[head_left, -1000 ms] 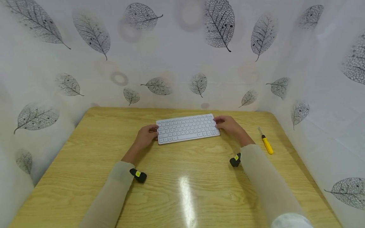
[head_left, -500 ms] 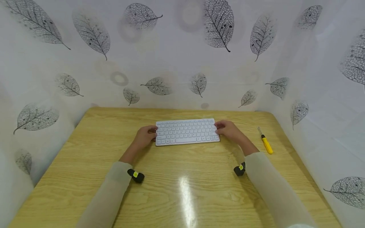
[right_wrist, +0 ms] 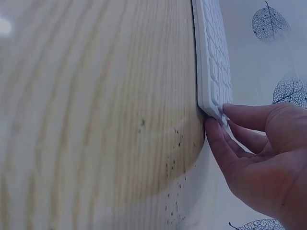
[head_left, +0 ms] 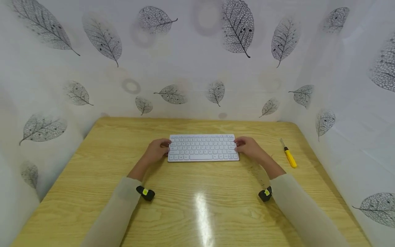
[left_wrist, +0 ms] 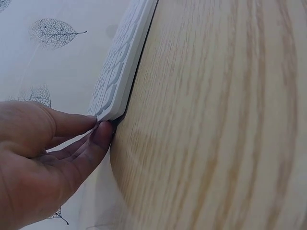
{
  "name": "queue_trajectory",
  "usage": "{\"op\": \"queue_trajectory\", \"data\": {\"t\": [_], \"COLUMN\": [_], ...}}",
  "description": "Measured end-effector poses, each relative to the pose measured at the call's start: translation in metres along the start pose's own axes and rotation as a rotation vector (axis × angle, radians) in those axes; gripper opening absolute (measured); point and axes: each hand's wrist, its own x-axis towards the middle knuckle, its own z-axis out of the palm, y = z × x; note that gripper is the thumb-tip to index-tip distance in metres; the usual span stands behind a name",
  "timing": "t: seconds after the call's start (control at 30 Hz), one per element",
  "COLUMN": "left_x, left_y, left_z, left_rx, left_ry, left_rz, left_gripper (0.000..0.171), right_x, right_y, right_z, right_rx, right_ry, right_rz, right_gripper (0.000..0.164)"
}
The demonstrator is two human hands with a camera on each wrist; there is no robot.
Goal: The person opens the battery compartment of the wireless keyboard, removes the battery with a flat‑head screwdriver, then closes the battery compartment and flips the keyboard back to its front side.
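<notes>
A slim white keyboard (head_left: 202, 148) lies low over the wooden table, its long sides about parallel to the back edge. My left hand (head_left: 155, 151) grips its left end; in the left wrist view the thumb sits on top of the keyboard's corner (left_wrist: 117, 96) and a finger is tucked against its underside. At the opposite end, my right hand (head_left: 250, 148) pinches the keyboard the same way, as the right wrist view shows at the near corner (right_wrist: 208, 91). A thin dark line runs beneath the keyboard in both wrist views.
A yellow-handled screwdriver (head_left: 290, 157) lies on the table (head_left: 108, 154) beyond my right hand. Small dark specks (right_wrist: 175, 165) dot the wood near the right wrist. White cloth (head_left: 191, 68) printed with leaves surrounds the back and sides.
The keyboard has come toward me, its right end more than its left, turning from a slant to level. Both hands moved along with it, still gripping. The screwdriver stayed put.
</notes>
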Motion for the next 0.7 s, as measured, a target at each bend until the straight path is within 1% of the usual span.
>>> {"op": "queue_trajectory", "data": {"t": [0.1, 0.4, 0.7], "left_x": [-0.003, -0.01, -0.022], "left_y": [-0.001, -0.002, 0.0], "left_z": [0.0, -0.003, -0.004], "left_rx": [0.001, 0.005, 0.019], "left_ry": [-0.01, -0.016, -0.051], "left_rz": [0.006, 0.017, 0.01], "left_gripper": [0.037, 0.036, 0.036], "right_x": [-0.005, -0.019, -0.03], "right_y": [0.0, -0.004, -0.005], "right_z": [0.002, 0.007, 0.011], "right_rx": [-0.009, -0.012, -0.023], "right_ry": [0.003, 0.014, 0.017], "right_rz": [-0.006, 0.022, 0.031], "right_gripper": [0.039, 0.041, 0.04]}}
